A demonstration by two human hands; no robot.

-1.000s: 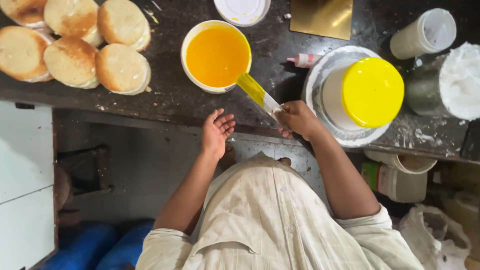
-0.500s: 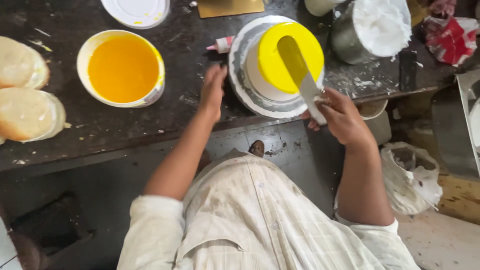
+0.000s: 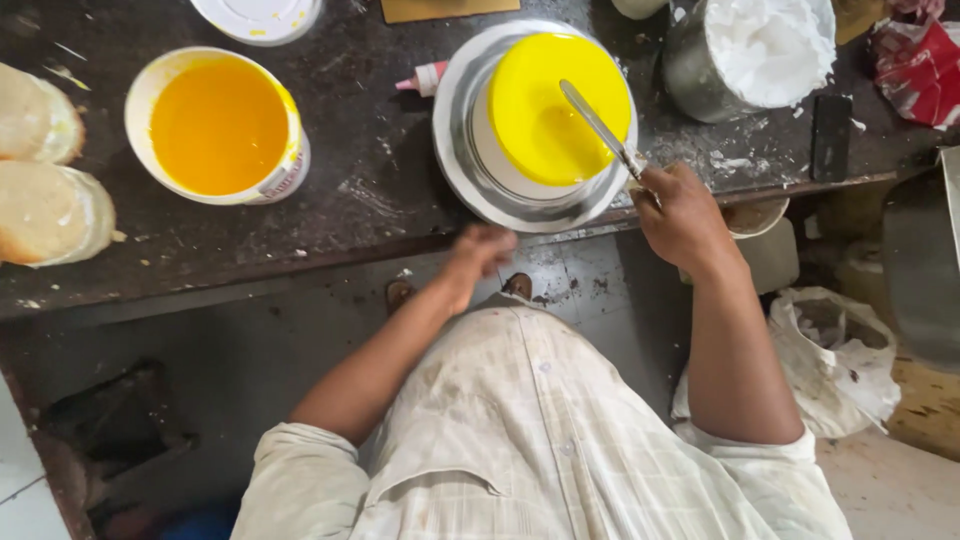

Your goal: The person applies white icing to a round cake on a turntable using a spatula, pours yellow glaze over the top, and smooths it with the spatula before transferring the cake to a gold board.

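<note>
A round cake with a glossy yellow top and white sides stands on a metal turntable at the edge of a dark counter. My right hand grips a palette knife whose blade lies flat across the yellow top. Blurred by motion, my left hand sits at the counter's front edge, just below the turntable's rim, fingers curled and holding nothing that I can see. A white tub of yellow glaze stands to the left of the cake.
Plain sponge rounds lie at the far left. A steel pot of white cream stands at the back right beside red wrapping. A white lid and small pink bottle lie behind. A plastic bag sits on the floor.
The palette knife went from the glaze tub to the cake top and now lies flatter. My left hand dropped from the turntable's rim to the counter edge. The view shifted right.
</note>
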